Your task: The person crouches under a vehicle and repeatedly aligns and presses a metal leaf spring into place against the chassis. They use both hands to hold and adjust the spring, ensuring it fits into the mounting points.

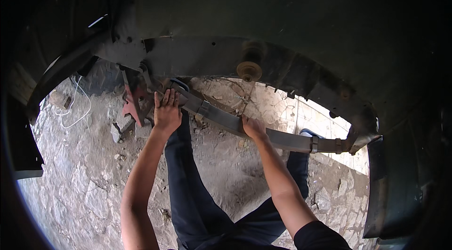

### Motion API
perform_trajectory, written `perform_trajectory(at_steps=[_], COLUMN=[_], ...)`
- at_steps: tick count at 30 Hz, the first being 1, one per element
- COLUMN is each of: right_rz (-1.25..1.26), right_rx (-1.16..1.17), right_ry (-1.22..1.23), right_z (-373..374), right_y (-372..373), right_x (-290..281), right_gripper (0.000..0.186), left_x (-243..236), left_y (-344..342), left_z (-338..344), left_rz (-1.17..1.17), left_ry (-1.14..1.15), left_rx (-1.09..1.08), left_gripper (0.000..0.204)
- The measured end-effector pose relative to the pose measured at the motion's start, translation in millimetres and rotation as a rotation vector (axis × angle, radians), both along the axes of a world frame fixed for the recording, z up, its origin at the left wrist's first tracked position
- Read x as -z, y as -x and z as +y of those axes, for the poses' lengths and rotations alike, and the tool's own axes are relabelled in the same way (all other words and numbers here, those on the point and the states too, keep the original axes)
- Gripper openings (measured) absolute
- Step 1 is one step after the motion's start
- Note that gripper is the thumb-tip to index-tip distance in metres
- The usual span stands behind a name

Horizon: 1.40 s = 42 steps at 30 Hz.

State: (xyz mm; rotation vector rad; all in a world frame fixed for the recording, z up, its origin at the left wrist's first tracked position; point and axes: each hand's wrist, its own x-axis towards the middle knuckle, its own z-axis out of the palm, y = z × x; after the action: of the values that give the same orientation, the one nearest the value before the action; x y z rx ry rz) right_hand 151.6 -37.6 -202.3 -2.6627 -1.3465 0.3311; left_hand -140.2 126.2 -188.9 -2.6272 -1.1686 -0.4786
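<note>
A long grey leaf spring [221, 117], bound by metal clips, slopes from the left down to a mount at the right, under a dark vehicle frame rail [197, 55]. My left hand [168, 111] lies on the spring's left part, its fingers stretched out and pointing away from me. Farther right, my right hand [254, 128] is wrapped over the middle of the spring; its fingers are partly hidden. Just left of my left hand stands a red metal support [134, 103]. A round, rusty bump stop [249, 70] hangs from the rail above the spring.
Dark bodywork arches overhead and down both sides. Broken stone blocks [121, 126] lie by the red support. A white cord [75, 104] and a small block [59, 100] are on the rough ground at left. My legs [188, 179] straddle the dusty ground below the spring.
</note>
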Motion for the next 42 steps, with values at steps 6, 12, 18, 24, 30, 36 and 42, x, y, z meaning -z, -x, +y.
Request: perform_trajectory(at_steps=[6, 12, 18, 24, 30, 36, 42], right_rz=[-0.001, -0.011, -0.031, -0.027, -0.034, -0.011, -0.046], right_rx=[-0.002, 0.005, -0.008, -0.006, -0.037, -0.002, -0.067], right_ry=[-0.022, -0.023, -0.01, -0.003, -0.012, 0.014, -0.029], right_z=[1.1, 0.5, 0.7, 2.9, 0.6, 2.9, -7.8], right_y=[-3.3, -1.3, -1.3, -0.7, -7.9, 2.7, -13.7], right_x=[5.6, 3.7, 3.7, 5.3, 16.6, 1.0, 10.7], right_gripper=[0.067, 0.069, 0.069, 0.068, 0.068, 0.066, 0.061], left_x=[9.3, 18.6, 17.3, 8.5, 7.4, -0.3, -0.8], left_y=[-16.5, -17.7, -14.9, -13.3, -20.4, -27.9, -31.2], left_z=[-4.6, -1.2, 10.2, 14.5, 1.8, 11.3, 9.2], left_rz=[0.152, 0.102, -0.02, 0.051, 0.096, 0.054, 0.041], left_ry=[-0.108, -0.111, -0.104, -0.025, 0.057, 0.09, 0.089], left_rx=[-0.098, -0.092, -0.005, -0.005, 0.002, -0.01, 0.031], left_gripper=[0.053, 0.054, 0.058, 0.071, 0.085, 0.088, 0.086])
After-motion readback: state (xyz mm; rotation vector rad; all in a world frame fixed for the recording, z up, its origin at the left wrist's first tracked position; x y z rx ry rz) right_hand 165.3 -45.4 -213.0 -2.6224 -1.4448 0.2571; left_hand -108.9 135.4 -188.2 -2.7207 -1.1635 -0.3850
